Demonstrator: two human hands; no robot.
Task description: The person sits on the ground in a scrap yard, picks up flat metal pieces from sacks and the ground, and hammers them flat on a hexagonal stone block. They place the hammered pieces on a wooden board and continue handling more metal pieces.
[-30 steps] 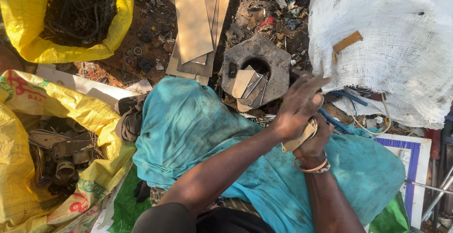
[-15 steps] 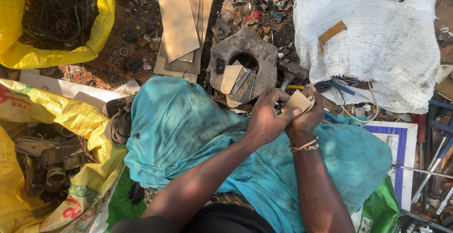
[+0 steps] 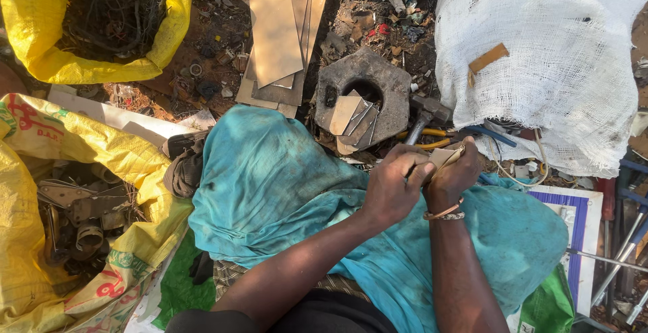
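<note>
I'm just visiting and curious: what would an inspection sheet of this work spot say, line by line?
Surface: bare ground strewn with scraps; a teal cloth covers the person's lap.
Job's things: a small tan flat piece, gripped between both hands above the cloth.
Clutter: flat metal strips, a grey block with a hole holding small plates, a hammer.
Grippers: left hand and right hand, both closed on the piece; bangles on the right wrist.
Cables: dark wire tangle in the upper yellow sack; a pale cord by the white sack.
Surroundings: a white woven sack, a yellow sack of metal parts, rods at the right edge.
</note>
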